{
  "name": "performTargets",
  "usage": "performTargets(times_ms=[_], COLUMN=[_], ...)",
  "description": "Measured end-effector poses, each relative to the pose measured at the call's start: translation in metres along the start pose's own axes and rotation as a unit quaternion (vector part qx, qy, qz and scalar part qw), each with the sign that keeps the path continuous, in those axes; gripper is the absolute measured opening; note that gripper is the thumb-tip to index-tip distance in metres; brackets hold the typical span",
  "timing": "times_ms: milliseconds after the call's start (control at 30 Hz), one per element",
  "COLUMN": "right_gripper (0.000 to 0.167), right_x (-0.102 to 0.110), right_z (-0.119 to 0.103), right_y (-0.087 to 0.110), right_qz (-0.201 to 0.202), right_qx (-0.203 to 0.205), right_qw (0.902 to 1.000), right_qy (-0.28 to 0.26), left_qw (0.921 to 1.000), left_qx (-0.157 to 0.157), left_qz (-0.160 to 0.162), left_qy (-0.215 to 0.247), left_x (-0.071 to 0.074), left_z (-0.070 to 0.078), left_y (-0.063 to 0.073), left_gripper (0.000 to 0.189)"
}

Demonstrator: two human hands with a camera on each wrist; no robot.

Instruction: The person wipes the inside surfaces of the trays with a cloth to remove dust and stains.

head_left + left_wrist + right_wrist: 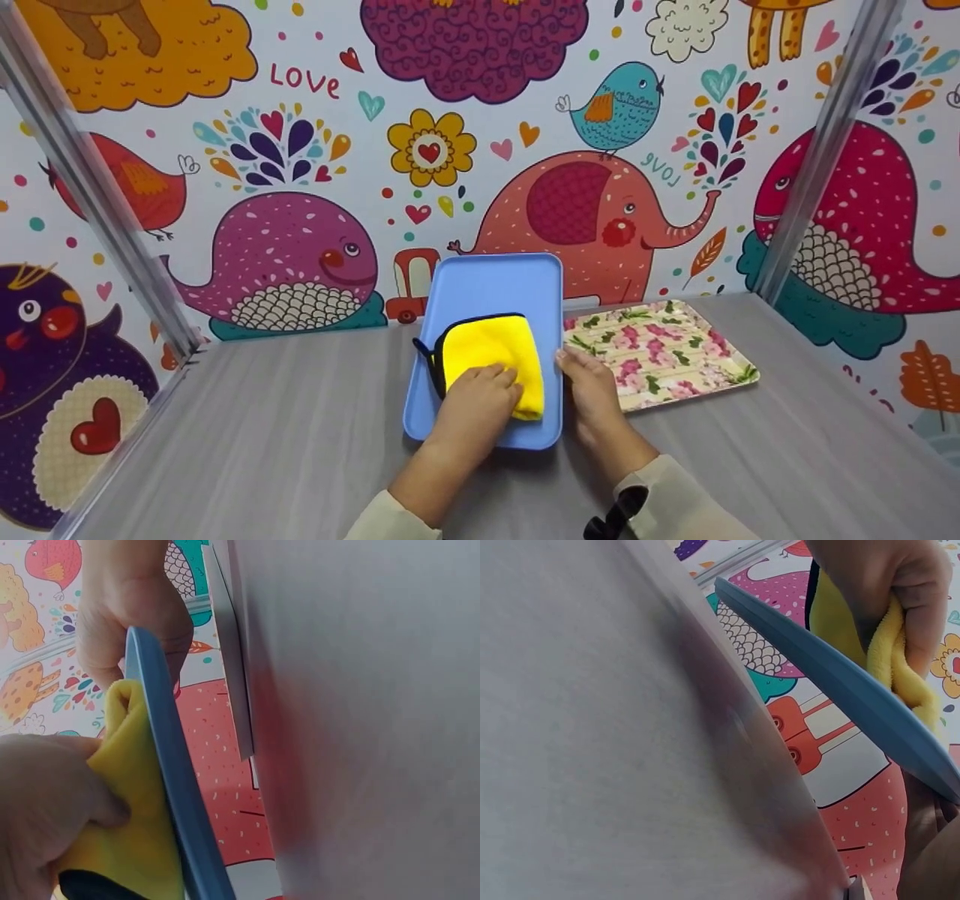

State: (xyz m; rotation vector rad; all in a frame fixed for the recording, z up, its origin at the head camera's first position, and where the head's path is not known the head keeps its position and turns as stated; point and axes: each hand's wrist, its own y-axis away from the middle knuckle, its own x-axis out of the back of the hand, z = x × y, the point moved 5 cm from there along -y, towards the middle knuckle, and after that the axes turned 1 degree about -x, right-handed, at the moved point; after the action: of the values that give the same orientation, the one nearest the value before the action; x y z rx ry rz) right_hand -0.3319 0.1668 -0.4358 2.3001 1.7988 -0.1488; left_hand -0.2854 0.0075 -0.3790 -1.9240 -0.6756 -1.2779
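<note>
So, biggest first: the grey worktop (285, 420) runs back to the cartoon wall (427, 45), and held up off it, around the middle of its far edge, is a blue tray (499, 285). It's tipped up toward the person, long axis running near to far, and both wrist views show a gap under it. Off to its right, a floral tray (667, 352) lies flat on the worktop, toward the far right corner. Next size down is the yellow cloth (480, 337), black-edged, lying against the blue tray's face in the nearer part, pretty much lined up with its long sides. As for hands, the left hand (480, 401) is right on the cloth, fingers bent and bunching a fold against the thumb, so nothing between them and it. The right hand (596, 394) has the tray's right edge pinched, thumb on the rim and fingers round behind; it's just beside the cloth, so the left is definitely nearer. Tiniest bit: a black loop (424, 349) poking past the tray's left edge.
</note>
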Motion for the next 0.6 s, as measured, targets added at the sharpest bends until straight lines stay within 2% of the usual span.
performTargets(times_ms=[267,500,600], right_gripper=[0.045,0.048,0.049], right_x=[0.0,0.002,0.002], right_z=[-0.001,-0.003,-0.003], right_y=[-0.001,0.0,0.001], right_qz=[-0.012,-0.015,-0.019], right_qx=[-0.005,0.002,-0.001], right_qw=[0.9999,0.9998,0.9997], right_qy=[0.005,0.013,0.015], left_qw=[0.9997,0.9992,0.9991], left_qx=[0.013,0.02,0.025], left_qz=[-0.009,0.017,0.018], left_qy=[-0.021,-0.029,-0.03], left_x=[-0.002,-0.007,-0.008], left_z=[-0.009,-0.017,-0.021], left_y=[0.0,-0.001,0.0], left_gripper=[0.053,0.045,0.044])
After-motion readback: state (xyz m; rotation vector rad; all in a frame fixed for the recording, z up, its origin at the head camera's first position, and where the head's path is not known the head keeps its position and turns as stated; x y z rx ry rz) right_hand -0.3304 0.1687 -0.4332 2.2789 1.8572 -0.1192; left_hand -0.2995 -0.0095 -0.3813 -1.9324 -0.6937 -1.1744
